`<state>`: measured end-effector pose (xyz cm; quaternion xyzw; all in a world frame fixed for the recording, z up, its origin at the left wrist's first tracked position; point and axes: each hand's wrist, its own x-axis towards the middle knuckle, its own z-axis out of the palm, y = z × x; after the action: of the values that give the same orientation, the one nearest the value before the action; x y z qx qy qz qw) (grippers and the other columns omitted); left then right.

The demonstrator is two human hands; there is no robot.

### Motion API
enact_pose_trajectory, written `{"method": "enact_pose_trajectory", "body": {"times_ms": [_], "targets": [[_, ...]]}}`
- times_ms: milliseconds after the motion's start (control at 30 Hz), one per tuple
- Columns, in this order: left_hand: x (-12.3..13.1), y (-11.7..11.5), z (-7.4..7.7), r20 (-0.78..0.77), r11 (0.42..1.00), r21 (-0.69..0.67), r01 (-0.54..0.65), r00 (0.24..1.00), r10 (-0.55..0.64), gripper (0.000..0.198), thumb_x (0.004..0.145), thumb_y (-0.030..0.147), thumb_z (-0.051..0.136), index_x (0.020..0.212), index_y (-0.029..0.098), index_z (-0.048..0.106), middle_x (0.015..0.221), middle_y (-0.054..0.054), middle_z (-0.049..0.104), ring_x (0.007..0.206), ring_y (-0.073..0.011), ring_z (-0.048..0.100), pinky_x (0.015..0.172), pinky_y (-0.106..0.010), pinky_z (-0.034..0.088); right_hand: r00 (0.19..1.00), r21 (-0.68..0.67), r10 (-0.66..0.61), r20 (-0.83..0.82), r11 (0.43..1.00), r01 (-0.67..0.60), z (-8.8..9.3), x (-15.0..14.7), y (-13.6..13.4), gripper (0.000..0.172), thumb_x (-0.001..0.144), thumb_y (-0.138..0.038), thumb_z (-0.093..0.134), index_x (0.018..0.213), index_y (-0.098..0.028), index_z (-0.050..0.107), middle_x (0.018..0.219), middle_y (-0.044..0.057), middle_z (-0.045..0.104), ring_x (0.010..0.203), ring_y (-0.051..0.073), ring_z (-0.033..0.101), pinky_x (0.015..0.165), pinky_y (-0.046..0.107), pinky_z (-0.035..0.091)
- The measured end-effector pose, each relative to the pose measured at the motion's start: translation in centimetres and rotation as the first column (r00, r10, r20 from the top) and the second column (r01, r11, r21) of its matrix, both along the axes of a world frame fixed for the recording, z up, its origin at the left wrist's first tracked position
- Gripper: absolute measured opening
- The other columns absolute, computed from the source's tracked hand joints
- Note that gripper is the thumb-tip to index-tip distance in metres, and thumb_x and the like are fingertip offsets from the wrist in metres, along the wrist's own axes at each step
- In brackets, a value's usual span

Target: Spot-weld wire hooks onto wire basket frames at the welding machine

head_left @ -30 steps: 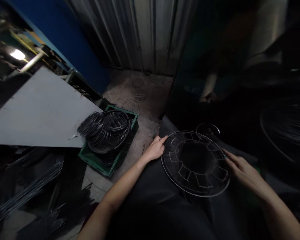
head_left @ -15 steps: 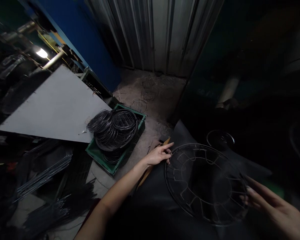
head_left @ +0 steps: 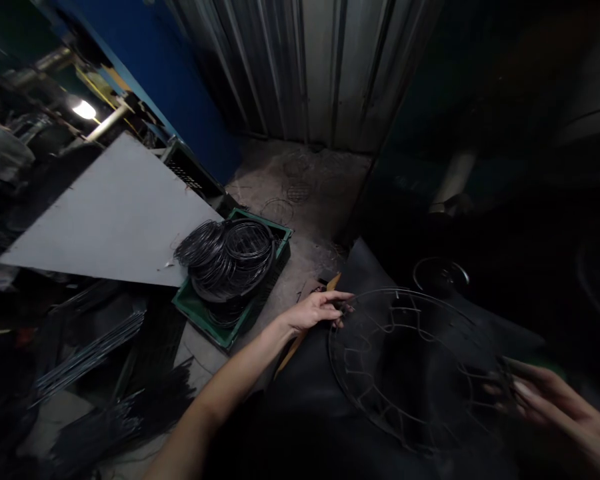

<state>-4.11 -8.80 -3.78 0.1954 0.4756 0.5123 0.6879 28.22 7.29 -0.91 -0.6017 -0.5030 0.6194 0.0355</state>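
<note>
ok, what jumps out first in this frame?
A round black wire grille at lower centre, with the left hand at its near-left rim and the right hand at its right edge. Left of it, a green plastic crate heaped with black wire rings, beside a tilted grey board.

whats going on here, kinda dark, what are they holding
A person holds a round black wire frame, flat and disc-shaped with rings and short spokes, over a dark surface. The left hand pinches its near-left rim, and the right hand grips the opposite edge, blurred in the dim light. To the left on the concrete floor, a green plastic crate is piled with black wire rings, beside a tilted grey board. A small metal ring lies just beyond the frame.
</note>
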Motion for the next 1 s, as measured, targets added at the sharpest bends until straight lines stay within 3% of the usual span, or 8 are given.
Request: {"method": "enact_pose_trajectory", "body": {"times_ms": [100,267,433,533,667,833,900,1000], "targets": [[-0.1,-0.1,1.3,-0.072,1.0,0.013,0.012,0.997,-0.011,0.061,0.067,0.033,0.075,0.122,0.016,0.055,0.099,-0.009,0.064,0.069,-0.0104,0.061,0.071,-0.026,0.044,0.996,0.012,-0.068,-0.054,0.998,0.069,1.2,-0.9,0.3,0.059,0.044,-0.061,0.077,0.088,-0.026,0.058,0.085,0.006,0.064,0.078,0.021,0.064,0.064,0.027,0.053],[-0.2,0.3,4.1,-0.298,0.995,0.043,0.094,0.952,-0.077,0.044,0.077,0.033,0.066,0.117,0.016,0.055,0.099,-0.008,0.066,0.083,-0.0135,0.062,0.082,-0.029,0.044,0.995,0.143,0.027,-0.094,0.99,-0.013,2.9,-1.6,0.8,0.044,0.055,-0.054,0.076,0.073,-0.019,0.056,0.064,0.0,0.057,0.062,0.014,0.058,0.053,0.02,0.043],[0.7,1.1,6.4,-0.504,0.998,-0.006,0.069,0.862,-0.063,0.041,0.079,0.041,0.063,0.112,0.018,0.055,0.068,0.002,0.064,0.07,-0.012,0.06,0.073,-0.025,0.043,0.987,0.033,0.034,-0.158,0.999,-0.03,3.5,-0.7,1.1,0.044,0.058,-0.051,0.077,0.089,-0.023,0.061,0.066,0.0,0.057,0.062,0.015,0.058,0.058,0.023,0.046],[0.9,1.5,6.9,-0.535,0.992,-0.007,0.127,0.837,-0.111,0.039,0.081,0.041,0.06,0.113,0.019,0.06,0.066,0.002,0.062,0.066,-0.0119,0.06,0.071,-0.024,0.043,0.981,-0.025,0.113,-0.157,0.993,-0.118,3.8,-0.5,1.4,0.044,0.06,-0.054,0.074,0.088,-0.021,0.065,0.076,0.005,0.063,0.069,0.019,0.06,0.067,0.029,0.049],[1.1,1.3,7.2,-0.54,0.993,-0.012,0.121,0.835,-0.108,0.032,0.084,0.042,0.054,0.097,0.016,0.068,0.065,0.0,0.062,0.061,-0.0115,0.06,0.066,-0.023,0.044,0.953,-0.038,0.243,-0.18,0.967,-0.253,4.8,-0.7,1.3,0.046,0.064,-0.06,0.066,0.07,-0.015,0.066,0.07,0.008,0.062,0.065,0.02,0.057,0.065,0.031,0.049],[1.7,0.8,6.6,-0.503,0.998,-0.038,0.044,0.862,-0.057,0.034,0.083,0.043,0.056,0.096,0.015,0.068,0.059,0.002,0.059,0.056,-0.0099,0.058,0.059,-0.021,0.043,0.936,0.038,0.292,-0.198,0.956,-0.291,4.9,-0.9,0.9,0.045,0.066,-0.06,0.066,0.061,-0.015,0.063,0.061,0.004,0.058,0.059,0.015,0.053,0.059,0.026,0.047],[1.8,1.1,5.8,-0.421,0.998,-0.059,-0.005,0.907,-0.02,0.038,0.079,0.044,0.059,0.098,0.013,0.066,0.056,0.003,0.057,0.051,-0.0093,0.056,0.056,-0.021,0.044,0.949,0.06,0.248,-0.196,0.969,-0.241,3.9,-1.0,0.6,0.045,0.066,-0.06,0.066,0.063,-0.015,0.063,0.061,0.004,0.059,0.058,0.015,0.053,0.058,0.026,0.047],[1.8,2.5,3.9,-0.32,0.993,-0.073,-0.097,0.945,0.068,0.042,0.073,0.047,0.064,0.095,0.01,0.064,0.053,0.003,0.054,0.046,-0.0085,0.051,0.05,-0.022,0.044,0.969,0.064,0.046,-0.242,0.997,-0.032,1.6,-1.4,0.3,0.049,0.065,-0.063,0.066,0.084,-0.018,0.067,0.068,0.004,0.063,0.061,0.016,0.058,0.06,0.028,0.05]]}}
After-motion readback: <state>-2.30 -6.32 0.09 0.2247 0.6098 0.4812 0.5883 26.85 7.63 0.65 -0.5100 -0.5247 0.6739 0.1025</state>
